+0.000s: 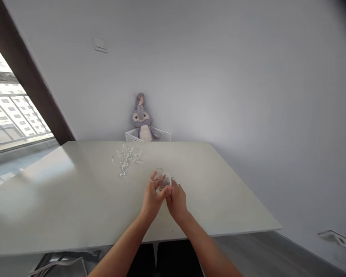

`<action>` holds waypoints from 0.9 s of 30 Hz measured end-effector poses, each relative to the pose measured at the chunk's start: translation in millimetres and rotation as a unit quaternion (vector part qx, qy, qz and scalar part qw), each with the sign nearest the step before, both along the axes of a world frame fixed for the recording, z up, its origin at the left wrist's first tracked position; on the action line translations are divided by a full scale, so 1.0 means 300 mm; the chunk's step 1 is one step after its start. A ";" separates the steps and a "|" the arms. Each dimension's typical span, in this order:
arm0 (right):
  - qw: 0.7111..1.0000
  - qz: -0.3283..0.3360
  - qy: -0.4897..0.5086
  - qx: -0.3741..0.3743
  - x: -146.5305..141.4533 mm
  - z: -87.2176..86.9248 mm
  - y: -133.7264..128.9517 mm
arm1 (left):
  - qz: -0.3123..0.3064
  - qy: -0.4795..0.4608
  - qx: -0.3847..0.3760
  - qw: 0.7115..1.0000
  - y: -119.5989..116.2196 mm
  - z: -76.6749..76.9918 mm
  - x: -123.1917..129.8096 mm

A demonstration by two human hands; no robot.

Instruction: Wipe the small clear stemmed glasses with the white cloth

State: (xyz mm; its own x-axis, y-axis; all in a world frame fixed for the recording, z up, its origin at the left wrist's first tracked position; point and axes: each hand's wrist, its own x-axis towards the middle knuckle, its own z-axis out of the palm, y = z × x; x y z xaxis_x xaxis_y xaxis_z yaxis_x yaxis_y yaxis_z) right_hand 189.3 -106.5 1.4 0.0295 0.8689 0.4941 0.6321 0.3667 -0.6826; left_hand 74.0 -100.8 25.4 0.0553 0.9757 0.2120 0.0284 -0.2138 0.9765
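Near the front middle of the white table point(92, 207), my left hand point(153, 196) holds a clear glass point(157, 176), its fingers curled around the bowl. Right beside it, my right hand point(176, 198) is closed at the same spot, gripping something whitish and partly see-through point(167, 182) against the glass; its exact shape is hidden by the fingers. Several clear stemmed glasses point(127, 158) stand in a group farther back on the table, left of my hands.
A grey plush toy point(141, 117) sits in a white perforated basket point(164, 136) behind the table's far edge, against the wall. A window with a railing lies at the left. Cables and a dark frame show below the table's front edge.
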 end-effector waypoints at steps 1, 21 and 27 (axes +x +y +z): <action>0.998 0.004 -0.060 0.028 -0.004 -0.003 0.000 | 0.000 -0.047 -0.022 0.999 0.002 0.004 0.005; 0.970 0.055 -0.233 -0.043 0.053 0.092 0.092 | 0.061 0.024 0.149 0.987 0.070 0.050 -0.003; 0.968 -0.049 -0.200 -0.144 0.150 0.026 0.299 | 0.039 0.211 0.166 0.962 0.155 -0.016 -0.003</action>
